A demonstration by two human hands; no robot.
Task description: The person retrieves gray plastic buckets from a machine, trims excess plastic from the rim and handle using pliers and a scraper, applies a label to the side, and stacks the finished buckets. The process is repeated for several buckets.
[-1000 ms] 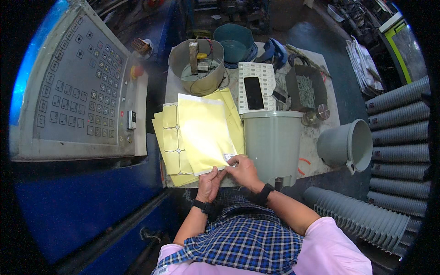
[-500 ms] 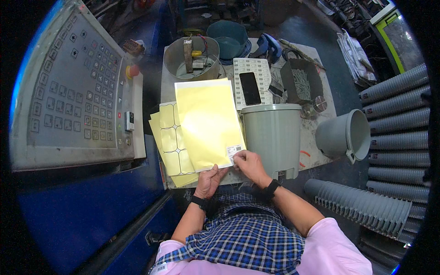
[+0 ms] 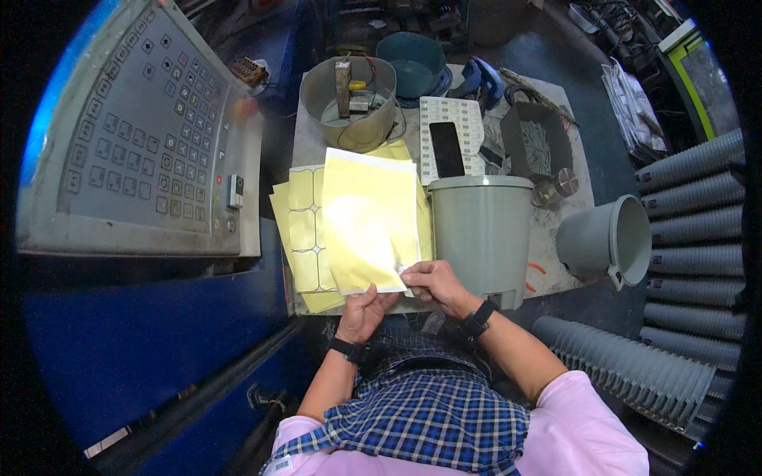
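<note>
A pale yellow backing sheet (image 3: 369, 214) with a white edge lies tilted toward me over other yellow sheets. At its lower edge, my left hand (image 3: 365, 313) is closed, thumb on top and fingers underneath. My right hand (image 3: 444, 287) pinches a small white printed label (image 3: 400, 270) at the sheet's lower right corner. The label looks partly lifted and bent; how much still sticks, I cannot tell. Just right of the sheet, close to my right hand, stands a grey plastic bin (image 3: 482, 238).
Left is a machine control panel (image 3: 135, 151). On the table are a round tub (image 3: 349, 131), a green bucket (image 3: 410, 67), a black phone (image 3: 447, 149) on a label sheet, and a box of screws (image 3: 536, 147). Another grey bin (image 3: 599, 238) and stacked grey bins (image 3: 627, 365) stand right.
The label at the sheet's corner lay flat and readable; now it is bent up in my right fingers. The whole view has shifted slightly. My left hand keeps its hold.
</note>
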